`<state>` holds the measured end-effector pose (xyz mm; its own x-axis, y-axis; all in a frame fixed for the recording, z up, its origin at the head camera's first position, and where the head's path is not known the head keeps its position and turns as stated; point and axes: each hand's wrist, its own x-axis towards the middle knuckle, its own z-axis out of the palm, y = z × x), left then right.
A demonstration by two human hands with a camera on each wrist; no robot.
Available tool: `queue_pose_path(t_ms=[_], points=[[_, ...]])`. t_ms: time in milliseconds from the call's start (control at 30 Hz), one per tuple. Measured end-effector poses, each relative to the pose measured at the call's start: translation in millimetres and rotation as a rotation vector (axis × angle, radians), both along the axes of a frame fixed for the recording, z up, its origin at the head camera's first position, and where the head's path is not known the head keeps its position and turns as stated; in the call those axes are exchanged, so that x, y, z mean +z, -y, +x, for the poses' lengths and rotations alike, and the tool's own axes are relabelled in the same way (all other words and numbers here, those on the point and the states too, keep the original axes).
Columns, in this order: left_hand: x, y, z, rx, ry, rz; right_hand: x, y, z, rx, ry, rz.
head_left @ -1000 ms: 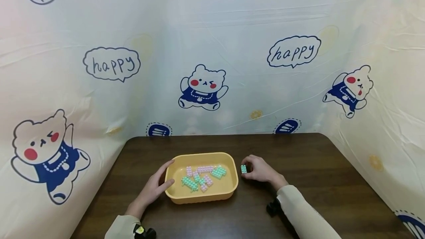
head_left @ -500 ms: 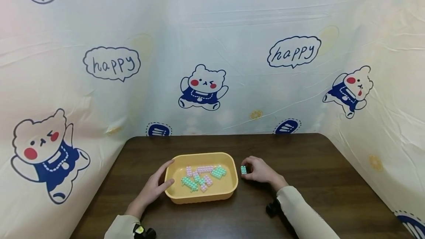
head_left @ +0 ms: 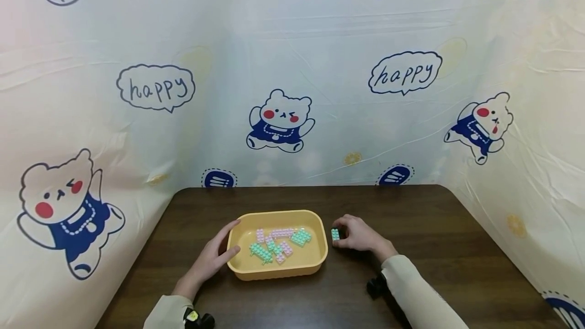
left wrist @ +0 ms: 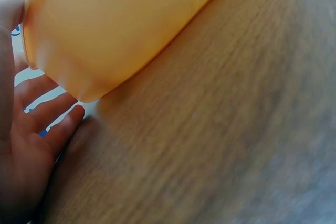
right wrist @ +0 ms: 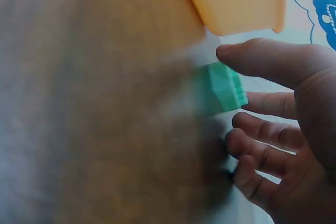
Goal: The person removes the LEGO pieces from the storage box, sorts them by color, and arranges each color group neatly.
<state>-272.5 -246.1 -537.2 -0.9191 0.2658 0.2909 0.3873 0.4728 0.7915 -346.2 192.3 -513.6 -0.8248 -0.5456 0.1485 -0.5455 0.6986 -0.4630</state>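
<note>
My left hand [head_left: 211,257] rests against the left end of a yellow plastic basin [head_left: 256,270], its thumb and fingers spread along the rim. Seen from the left wrist, the fingers [left wrist: 63,127] reach along the basin's outer wall [left wrist: 121,30]. Just right of the basin, my right hand [head_left: 358,233] pinches a small mint-green toy building block [head_left: 335,234] between thumb and index finger. The right wrist view has this green block [right wrist: 223,88] low at the table surface, studs facing the palm side, with the other fingers loosely bent below it.
Inside the basin lie several pink blocks [head_left: 282,232] and green blocks [head_left: 261,253], some in joined groups. The basin stands on a dark wooden table [head_left: 388,207]. A printed curtain [head_left: 329,131] with cartoon bears hangs behind and at both sides.
The hands, basin and green block keep their places. The head view has shifted very slightly.
</note>
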Motion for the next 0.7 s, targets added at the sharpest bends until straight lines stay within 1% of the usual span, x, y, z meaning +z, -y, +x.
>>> queue_pose_path(t_ms=[100,233,367,500,600,700], points=[[-0.3,0,-0.1,-0.006,-0.009,-0.001,9.3,-2,-0.5,-0.018,0.012,-0.033],[-0.6,0,-0.2,-0.005,-0.01,0.001,25.7,0,-1.1,-0.026,-0.013,-0.094],[-0.4,0,0.1,-0.001,0.001,0.006,43.4,8,1.2,0.013,-0.046,-0.152],[-0.2,0,0.0,-0.003,0.003,0.008,58.4,22,5.6,0.061,-0.053,-0.182],[-0.4,0,-0.7,-0.007,-0.002,0.006,65.2,33,8.7,0.085,-0.036,-0.185],[-0.7,0,-1.4,-0.005,-0.009,-0.002,67.7,44,10.6,0.104,-0.012,-0.17]])
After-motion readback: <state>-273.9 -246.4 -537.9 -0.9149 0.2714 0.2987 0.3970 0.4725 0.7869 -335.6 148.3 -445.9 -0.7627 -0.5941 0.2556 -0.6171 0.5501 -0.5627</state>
